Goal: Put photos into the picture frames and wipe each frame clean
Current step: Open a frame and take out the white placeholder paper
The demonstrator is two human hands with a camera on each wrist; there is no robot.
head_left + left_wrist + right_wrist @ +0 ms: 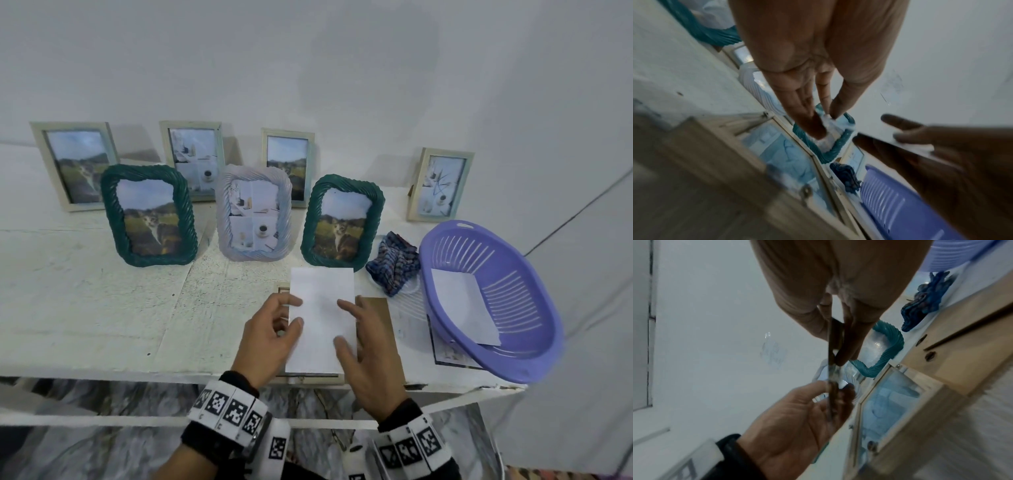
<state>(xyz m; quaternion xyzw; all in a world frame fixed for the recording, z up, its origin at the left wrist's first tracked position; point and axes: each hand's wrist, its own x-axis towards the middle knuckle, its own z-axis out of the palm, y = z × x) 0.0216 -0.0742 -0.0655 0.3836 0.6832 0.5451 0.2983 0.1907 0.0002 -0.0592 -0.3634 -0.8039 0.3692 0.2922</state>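
Note:
I hold a white photo (322, 308), blank side up, just above a pale wooden frame (315, 378) that lies face down at the table's front edge. My left hand (291, 313) pinches the photo's left edge. My right hand (342, 322) pinches its right side. In the right wrist view the photo (830, 369) shows edge-on between my right thumb and fingers, with the left hand (797, 418) behind it. The frame's glass (890, 402) lies uncovered below. Its brown backing board (380, 325) rests on the table to the right, partly under my right hand.
Several frames with photos stand along the wall, among them two green ones (150, 212) (342, 219). A blue patterned cloth (394, 267) lies beside a purple basket (513, 370) holding a white sheet (462, 305). A printed photo (448, 356) sticks out under the basket.

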